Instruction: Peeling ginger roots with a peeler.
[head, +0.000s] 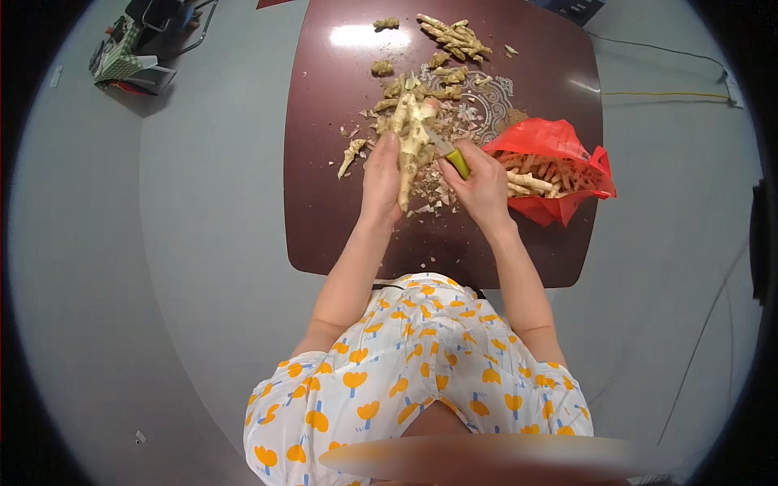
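Note:
My left hand (383, 176) grips a large branching piece of ginger root (414, 136), pale yellow where the skin is off. In my right hand (483, 180) is a small paring knife (457, 161) with a green handle, its blade against or very close to the ginger's right side. Peel scraps (439, 189) lie scattered on the table beneath both hands. Unpeeled brown ginger pieces (392, 89) sit just beyond the held root. Left of my left hand rests a smaller light ginger piece (351, 158).
A red bag (547, 135) stands gaping on the right, with many pale ginger fingers (532, 181) inside. Toward the far side of the dark red table (328, 206) lies a heap of ginger (456, 39). A yellow cord (662, 94) runs from the table's right edge.

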`<state>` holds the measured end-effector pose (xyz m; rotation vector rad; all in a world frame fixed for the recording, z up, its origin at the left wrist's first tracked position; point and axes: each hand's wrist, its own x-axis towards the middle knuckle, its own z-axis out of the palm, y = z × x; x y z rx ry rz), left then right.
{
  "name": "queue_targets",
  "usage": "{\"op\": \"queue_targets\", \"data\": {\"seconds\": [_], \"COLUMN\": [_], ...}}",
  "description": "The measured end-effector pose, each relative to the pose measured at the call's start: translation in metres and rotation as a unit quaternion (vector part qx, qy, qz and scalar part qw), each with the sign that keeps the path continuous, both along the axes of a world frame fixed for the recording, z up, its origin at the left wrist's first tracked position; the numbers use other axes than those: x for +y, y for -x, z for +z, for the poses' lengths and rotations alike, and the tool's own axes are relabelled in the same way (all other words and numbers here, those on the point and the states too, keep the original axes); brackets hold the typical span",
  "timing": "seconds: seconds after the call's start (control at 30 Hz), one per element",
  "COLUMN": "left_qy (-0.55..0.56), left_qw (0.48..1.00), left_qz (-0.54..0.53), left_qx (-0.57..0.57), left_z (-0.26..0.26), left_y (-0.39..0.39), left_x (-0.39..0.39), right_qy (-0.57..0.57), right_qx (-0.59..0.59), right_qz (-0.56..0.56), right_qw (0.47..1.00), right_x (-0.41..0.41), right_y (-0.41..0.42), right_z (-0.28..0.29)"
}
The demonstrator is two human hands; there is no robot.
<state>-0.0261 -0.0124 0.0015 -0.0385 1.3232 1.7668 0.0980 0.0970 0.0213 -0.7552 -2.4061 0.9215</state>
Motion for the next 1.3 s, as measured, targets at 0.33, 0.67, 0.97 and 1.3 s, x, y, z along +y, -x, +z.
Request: {"op": "queue_targets", "data": {"seconds": [0.33,0.67,0.97,1.3], "left_qy": [-0.003,0.029,0.009,-0.005], "left_qw": [0.995,0.996,0.998,0.997], "left_qz": [0.040,-0.039,-0.055,-0.076], "left_qx": [-0.087,0.078,0.033,-0.024], "left_z": [0.000,-0.003,0.022,0.019], "left_y": [0.005,0.001,-0.010,-0.012], "left_x": [0.006,-0.001,0.002,0.001], "right_qy": [-0.128,0.087,0.202,0.308], "right_qx": [-0.040,0.001,0.006,0.083], "right_qz": [0.109,-0.012,-0.066,-0.027], "right_qw": [0.985,0.996,0.977,0.947], "right_x": [0.004,0.022,0.034,0.030], "right_y": [-0.011,-0.001,0.007,0.008], "right_z": [0.004,0.021,0.005,-0.003]}}
